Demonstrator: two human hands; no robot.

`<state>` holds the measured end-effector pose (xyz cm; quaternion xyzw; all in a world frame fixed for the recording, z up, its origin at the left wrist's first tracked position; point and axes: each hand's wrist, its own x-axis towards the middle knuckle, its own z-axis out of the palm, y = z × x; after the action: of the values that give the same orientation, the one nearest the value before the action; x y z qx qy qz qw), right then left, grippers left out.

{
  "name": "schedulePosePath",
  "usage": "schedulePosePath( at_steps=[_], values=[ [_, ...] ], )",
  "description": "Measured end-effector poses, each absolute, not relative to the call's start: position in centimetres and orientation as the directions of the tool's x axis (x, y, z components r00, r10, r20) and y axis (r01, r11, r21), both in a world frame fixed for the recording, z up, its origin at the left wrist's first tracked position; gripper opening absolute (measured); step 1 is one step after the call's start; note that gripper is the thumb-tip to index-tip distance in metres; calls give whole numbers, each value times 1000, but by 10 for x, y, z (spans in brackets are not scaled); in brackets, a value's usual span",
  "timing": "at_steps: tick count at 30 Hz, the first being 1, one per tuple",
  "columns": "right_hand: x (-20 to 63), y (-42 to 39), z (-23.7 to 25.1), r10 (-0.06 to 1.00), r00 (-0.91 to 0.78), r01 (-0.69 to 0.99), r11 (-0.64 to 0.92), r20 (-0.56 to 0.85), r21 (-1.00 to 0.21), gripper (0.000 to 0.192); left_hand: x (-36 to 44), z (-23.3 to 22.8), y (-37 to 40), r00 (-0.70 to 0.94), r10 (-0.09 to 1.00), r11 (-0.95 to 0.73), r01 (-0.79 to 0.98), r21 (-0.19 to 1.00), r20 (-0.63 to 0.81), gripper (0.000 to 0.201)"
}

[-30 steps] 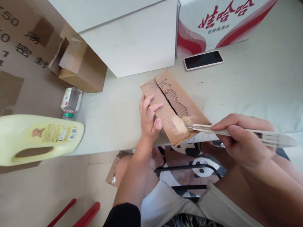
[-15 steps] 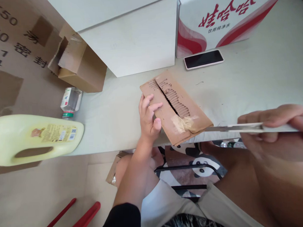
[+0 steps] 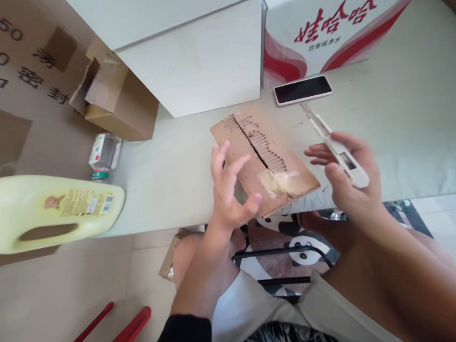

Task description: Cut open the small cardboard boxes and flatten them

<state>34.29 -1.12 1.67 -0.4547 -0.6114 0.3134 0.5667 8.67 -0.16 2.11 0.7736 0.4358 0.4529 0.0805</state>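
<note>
Cardboard piece (image 3: 267, 162): a flat brown corrugated scrap lying at the near edge of the pale table (image 3: 398, 115); one corner juts past the edge; a ragged slit runs along its length and bares the fluting; a patch of yellowed tape (image 3: 278, 180) sits near the close end
Left hand (image 3: 228, 191): open, fingers spread and lifted; it holds nothing; the thumb and palm lie at the near left edge of the cardboard, whether pressing or just above it I cannot tell
Right hand (image 3: 348, 177): loosely curled about the white handle of a utility knife (image 3: 333, 142); blade end pointing away toward the phone; held above the table, just right of the cardboard and apart from it
Handling, as I judge it: the cardboard looks light and fairly stiff, yet weak along the slit and likely to fold there; best taken flat by the uncut left strip or the long outer edges; the knife by its handle only
Nearby: a dark-screened phone (image 3: 303, 89); a white box (image 3: 194, 57); a red-and-white printed carton (image 3: 320, 33); a yellow jug (image 3: 50, 212) at far left
</note>
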Motion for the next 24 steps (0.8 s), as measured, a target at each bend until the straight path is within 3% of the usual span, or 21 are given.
schedulePosePath(
  at_steps=[2, 5, 11, 18, 24],
  values=[
    [335, -17, 17, 903, -12, 136, 427, 430, -894, 47, 95, 29, -10, 298, 740, -640, 588, 495, 603, 85],
    [327, -22, 17, 911, -94, 201, 412, 401, -889, 53, 101, 34, -18, 324, 783, -601, 614, 512, 531, 92],
    [321, -24, 20, 910, -85, 194, 414, 405, -889, 55, 100, 29, -17, 201, 809, -555, 571, 604, 553, 77],
    [318, -21, 18, 890, -90, 186, 455, 446, -871, 58, 101, 27, -10, 110, 690, -628, 582, 517, 715, 53],
    [323, -27, 29, 854, 158, 222, 458, 495, -861, 27, 103, 32, -4, 139, 592, -703, 570, 425, 794, 34]
  ],
)
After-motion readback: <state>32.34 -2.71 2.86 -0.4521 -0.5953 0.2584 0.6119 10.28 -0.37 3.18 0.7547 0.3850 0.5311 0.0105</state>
